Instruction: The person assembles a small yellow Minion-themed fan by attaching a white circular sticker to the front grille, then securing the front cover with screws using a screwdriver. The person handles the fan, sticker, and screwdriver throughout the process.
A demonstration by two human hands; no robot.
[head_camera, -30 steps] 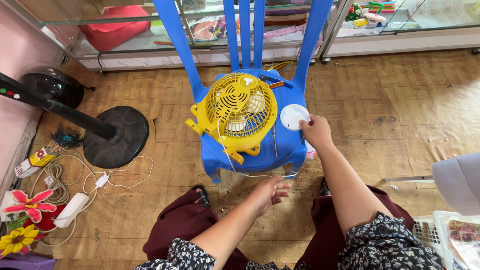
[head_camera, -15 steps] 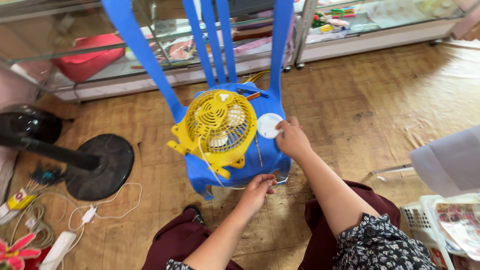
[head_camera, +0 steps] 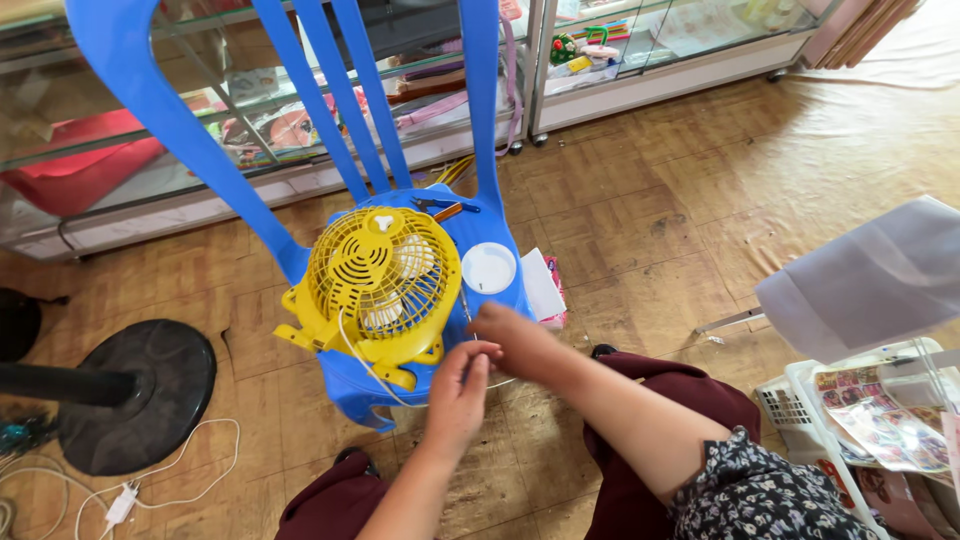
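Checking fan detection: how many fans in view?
2: a small yellow fan on the blue chair; a black pedestal fan's base at left, its head out of frame.

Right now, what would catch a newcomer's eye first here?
A small yellow fan lying on the seat of a bright blue plastic chair, mid-frame. Just below it, the person's left hand and right hand meet at the fan's thin white cord. A white round lid sits beside the fan.

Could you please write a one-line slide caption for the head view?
Left hand and right hand meet beside a small yellow plastic fan lying on a blue plastic chair.
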